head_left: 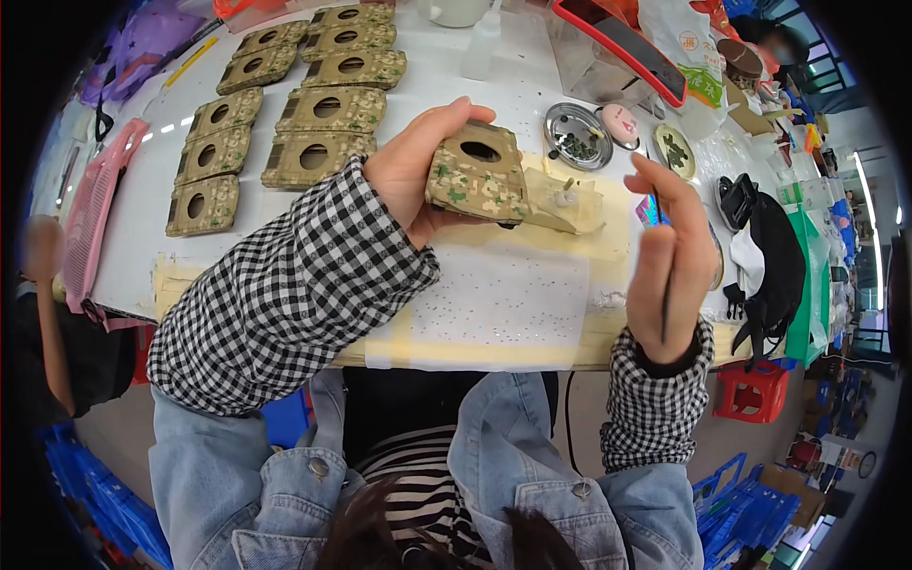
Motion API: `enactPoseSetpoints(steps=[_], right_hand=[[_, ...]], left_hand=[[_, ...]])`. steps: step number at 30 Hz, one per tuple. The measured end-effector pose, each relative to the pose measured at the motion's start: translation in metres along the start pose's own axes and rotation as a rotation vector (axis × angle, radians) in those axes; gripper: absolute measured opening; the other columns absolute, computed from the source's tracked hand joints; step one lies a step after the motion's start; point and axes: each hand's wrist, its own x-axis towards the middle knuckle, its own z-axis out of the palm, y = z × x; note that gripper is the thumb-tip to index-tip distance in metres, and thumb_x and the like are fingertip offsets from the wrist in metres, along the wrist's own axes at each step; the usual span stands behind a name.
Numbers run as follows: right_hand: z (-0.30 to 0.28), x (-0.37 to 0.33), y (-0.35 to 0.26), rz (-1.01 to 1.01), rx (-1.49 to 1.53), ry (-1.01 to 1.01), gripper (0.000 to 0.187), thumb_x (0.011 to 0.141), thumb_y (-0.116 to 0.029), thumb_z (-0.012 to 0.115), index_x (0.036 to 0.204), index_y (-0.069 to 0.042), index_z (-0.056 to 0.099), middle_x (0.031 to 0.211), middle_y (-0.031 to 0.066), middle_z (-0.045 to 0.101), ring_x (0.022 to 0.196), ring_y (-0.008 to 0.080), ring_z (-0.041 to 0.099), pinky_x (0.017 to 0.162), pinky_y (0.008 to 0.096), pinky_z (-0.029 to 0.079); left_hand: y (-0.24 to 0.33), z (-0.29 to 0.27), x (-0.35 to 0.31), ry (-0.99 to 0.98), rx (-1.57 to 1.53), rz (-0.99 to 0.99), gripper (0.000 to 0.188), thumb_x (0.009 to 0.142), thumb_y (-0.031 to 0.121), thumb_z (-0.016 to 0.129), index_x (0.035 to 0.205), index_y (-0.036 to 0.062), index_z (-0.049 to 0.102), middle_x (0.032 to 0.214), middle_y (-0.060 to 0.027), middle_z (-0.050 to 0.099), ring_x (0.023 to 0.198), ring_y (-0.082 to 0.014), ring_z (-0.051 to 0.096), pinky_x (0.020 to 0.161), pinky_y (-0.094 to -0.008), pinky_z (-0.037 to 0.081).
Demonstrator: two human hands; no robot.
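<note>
A small camouflage fabric case (475,190) with an oval hole in its upper face is gripped in my left hand (408,171), thumb along its far edge. It is held above the table, beside a tape-covered block (579,220) with a short peg standing up. To the right of the block, my right hand (682,252) is raised, index finger and thumb apart. Along its palm runs a thin dark stick-like tool (668,294), partly hidden. Close by are a round metal dish (578,123) of small dark pieces and an oval pale dish (676,152) with more.
Several matching camouflage cases (328,109) lie in two columns at the left. A pink basket (104,214) stands at the left edge. Speckled white paper (494,318) is taped down in front. A red-edged phone (622,47) rests on a clear box; a black bag (774,252) lies right.
</note>
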Motion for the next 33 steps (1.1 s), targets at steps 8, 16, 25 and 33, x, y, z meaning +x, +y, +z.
enactPoseSetpoints(steps=[8, 16, 25, 33], right_hand=[[-0.025, -0.046, -0.033, 0.359, 0.248, -0.269, 0.039, 0.073, -0.001, 0.07, 0.108, 0.005, 0.053, 0.089, 0.0144, 0.064, 0.09, 0.021, 0.063, 0.079, 0.0274, 0.046], [-0.002, -0.071, -0.02, 0.566, 0.545, -0.176, 0.02, 0.081, -0.006, 0.063, 0.099, 0.004, 0.06, 0.085, 0.0108, 0.065, 0.08, 0.0165, 0.061, 0.074, 0.0242, 0.046], [0.015, -0.073, -0.024, 0.715, 0.601, -0.082, 0.012, 0.087, -0.007, 0.057, 0.089, 0.004, 0.054, 0.077, 0.0081, 0.062, 0.07, 0.0102, 0.061, 0.058, 0.019, 0.045], [0.016, -0.073, -0.023, 0.737, 0.602, -0.081, 0.012, 0.087, -0.007, 0.057, 0.089, 0.004, 0.054, 0.076, 0.0073, 0.062, 0.067, 0.0099, 0.06, 0.057, 0.0188, 0.044]], left_hand=[[-0.002, -0.001, 0.0, 0.013, 0.002, 0.004, 0.036, 0.093, 0.034, 0.042, 0.114, 0.0057, 0.049, 0.102, -0.0214, 0.059, 0.072, -0.0291, 0.065, 0.062, -0.0316, 0.058], [-0.001, -0.001, 0.001, 0.007, -0.018, -0.01, 0.035, 0.093, 0.033, 0.04, 0.115, 0.0052, 0.047, 0.105, -0.0223, 0.058, 0.072, -0.03, 0.065, 0.06, -0.0311, 0.058], [-0.003, -0.004, 0.002, -0.003, 0.008, 0.009, 0.037, 0.093, 0.033, 0.04, 0.116, 0.0043, 0.048, 0.105, -0.0234, 0.057, 0.073, -0.03, 0.065, 0.062, -0.0319, 0.058], [-0.003, -0.003, 0.002, -0.003, 0.026, 0.02, 0.037, 0.094, 0.033, 0.04, 0.116, 0.0044, 0.048, 0.105, -0.0231, 0.058, 0.073, -0.0292, 0.065, 0.064, -0.0328, 0.058]])
